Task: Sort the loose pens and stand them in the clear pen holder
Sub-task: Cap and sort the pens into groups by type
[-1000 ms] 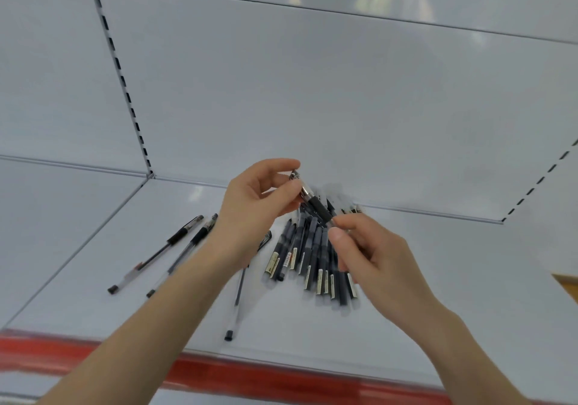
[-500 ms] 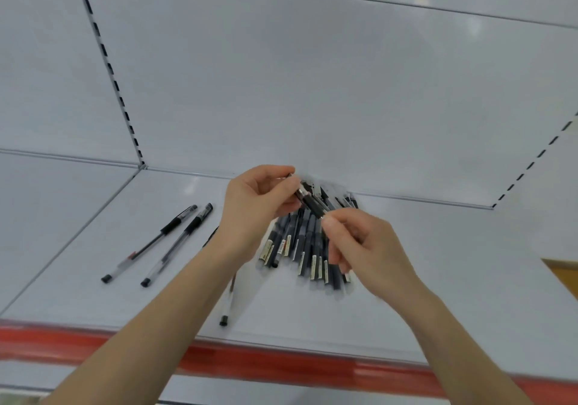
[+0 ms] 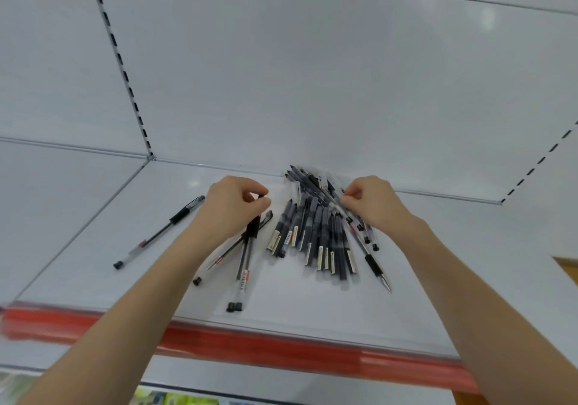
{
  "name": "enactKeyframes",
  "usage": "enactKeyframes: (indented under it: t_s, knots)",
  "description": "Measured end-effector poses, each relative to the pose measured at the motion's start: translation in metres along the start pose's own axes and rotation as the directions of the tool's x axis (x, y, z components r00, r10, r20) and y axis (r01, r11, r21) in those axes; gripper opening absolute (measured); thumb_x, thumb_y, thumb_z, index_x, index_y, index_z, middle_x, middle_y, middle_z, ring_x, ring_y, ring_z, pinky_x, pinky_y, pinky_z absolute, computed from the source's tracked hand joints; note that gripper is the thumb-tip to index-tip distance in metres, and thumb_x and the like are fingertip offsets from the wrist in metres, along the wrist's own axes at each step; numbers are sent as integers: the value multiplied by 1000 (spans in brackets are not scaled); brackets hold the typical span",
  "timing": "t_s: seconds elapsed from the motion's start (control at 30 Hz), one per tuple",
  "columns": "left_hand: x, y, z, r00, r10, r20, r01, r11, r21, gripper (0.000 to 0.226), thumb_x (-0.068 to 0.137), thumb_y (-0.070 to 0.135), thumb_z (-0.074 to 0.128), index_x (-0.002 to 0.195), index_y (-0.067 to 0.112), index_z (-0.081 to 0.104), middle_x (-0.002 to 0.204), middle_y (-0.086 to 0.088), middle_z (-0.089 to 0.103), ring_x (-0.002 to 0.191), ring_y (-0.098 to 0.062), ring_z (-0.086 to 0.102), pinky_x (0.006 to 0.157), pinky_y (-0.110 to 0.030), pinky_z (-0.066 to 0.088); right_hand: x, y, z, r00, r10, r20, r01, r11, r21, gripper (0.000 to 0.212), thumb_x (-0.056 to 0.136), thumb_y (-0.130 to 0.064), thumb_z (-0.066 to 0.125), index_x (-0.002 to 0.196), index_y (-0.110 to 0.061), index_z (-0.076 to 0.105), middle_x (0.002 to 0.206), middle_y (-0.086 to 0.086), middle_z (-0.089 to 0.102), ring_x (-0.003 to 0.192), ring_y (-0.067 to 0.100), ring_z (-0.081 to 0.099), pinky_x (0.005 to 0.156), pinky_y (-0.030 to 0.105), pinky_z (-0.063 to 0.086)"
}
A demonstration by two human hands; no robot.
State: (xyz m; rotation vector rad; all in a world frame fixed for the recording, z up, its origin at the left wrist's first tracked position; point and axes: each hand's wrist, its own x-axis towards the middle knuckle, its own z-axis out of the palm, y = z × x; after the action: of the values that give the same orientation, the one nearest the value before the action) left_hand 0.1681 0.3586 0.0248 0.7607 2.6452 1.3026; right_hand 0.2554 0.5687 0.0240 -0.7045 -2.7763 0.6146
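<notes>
I see a fanned heap of dark-barrelled pens (image 3: 316, 235) on the white metal shelf (image 3: 438, 279) — my landmark. My left hand (image 3: 233, 207), just left of the heap, is pinched shut on two clear-barrelled black-capped pens (image 3: 245, 267) trailing toward the red shelf edge (image 3: 281, 351). My right hand (image 3: 372, 204), at the heap's right side, pinches a thin pen (image 3: 356, 226). A lone clear pen (image 3: 159, 232) lies far left.

Pen pile (image 3: 316, 235) on shelf (image 3: 438, 279), lone pen (image 3: 159, 232) left
</notes>
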Motion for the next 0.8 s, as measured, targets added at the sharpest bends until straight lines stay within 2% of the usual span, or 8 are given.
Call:
enactKeyframes:
  t_s: [0.07,0.17,0.3,0.4,0.5,0.63,0.73,0.8]
  knots:
    - [1,-6,-3,1000,7,-5,-6,998,63,21,84,23,64,103,17,69,80,1,62,72,-10,54,71,-19,37,2,-4,3,1000,17,26,-15,998,-67,19,88,-17,58,91,-2,68,93,14,70,85,28,64,79,40,53]
    - [2,-17,-3,1000,1,3,-1,994,108,24,81,28,67,102,17,67,71,7,57,67,-6,51,59,-13,35,2,-9,7,998,34,46,-29,994,-108,21,88,-16,58,91,1,68,93,18,70,84,31,65,75,38,52]
    - [3,-25,-2,1000,0,7,-1,991,136,23,80,31,68,97,16,65,75,4,59,65,-2,49,57,-12,33,1,-5,8,994,64,90,-58,996,-63,21,84,-10,55,88,6,67,84,21,69,73,31,64,68,36,52]
    - [5,-26,-6,1000,7,0,-7,990,144,18,82,29,66,94,16,65,81,0,61,71,-10,52,59,-18,36,-7,-1,2,992,90,94,-95,994,46,23,79,-9,54,65,9,57,55,11,46,50,18,40,51,23,37]
    - [11,-28,-14,999,6,-44,2,987,161,13,85,20,61,93,11,67,80,-2,62,75,-14,54,66,-19,36,-20,3,-10,993,108,54,-115,981,155,26,79,-9,53,55,-6,43,52,8,35,38,9,26,37,11,23]
    - [25,-33,-20,997,-25,-79,40,980,194,16,87,13,55,95,7,67,93,-9,66,85,-20,55,75,-22,38,-30,2,-13,994,99,41,-106,966,238,27,80,-14,54,75,13,56,60,12,46,53,17,37,46,21,29]
    - [38,-36,-17,996,-27,-83,47,966,255,21,87,12,53,103,5,65,105,-11,66,99,-26,57,83,-29,42,-37,-4,-7,996,59,60,-74,958,276,14,82,-15,56,75,-4,61,65,7,60,58,20,53,50,24,40]
    - [47,-38,-14,998,-17,-65,37,947,319,24,88,12,53,109,5,63,112,-12,63,107,-28,54,88,-32,41,-39,-6,-2,997,42,59,-57,956,288,8,83,-16,56,75,-17,56,77,7,65,63,17,55,50,23,38]
